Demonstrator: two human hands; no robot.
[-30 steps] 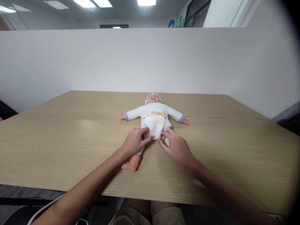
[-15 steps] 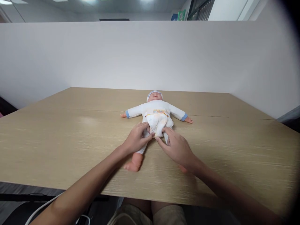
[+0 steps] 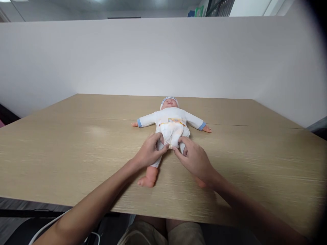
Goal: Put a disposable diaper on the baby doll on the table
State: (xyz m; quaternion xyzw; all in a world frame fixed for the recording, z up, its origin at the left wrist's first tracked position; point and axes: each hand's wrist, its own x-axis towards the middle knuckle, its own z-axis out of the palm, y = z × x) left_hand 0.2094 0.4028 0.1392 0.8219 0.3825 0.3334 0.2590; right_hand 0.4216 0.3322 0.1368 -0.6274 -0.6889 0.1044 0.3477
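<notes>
Now we've got the doll flat on its back mid-table, our left hand and right hand both pinching the diaper at its crotch.

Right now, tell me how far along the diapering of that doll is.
Done: the diaper already wraps the doll, its printed waistband lying across the belly. In hand: the left hand and right hand pinch the diaper's lower edge between the legs. Left: smoothing that crotch edge; the legs look bare below.
</notes>
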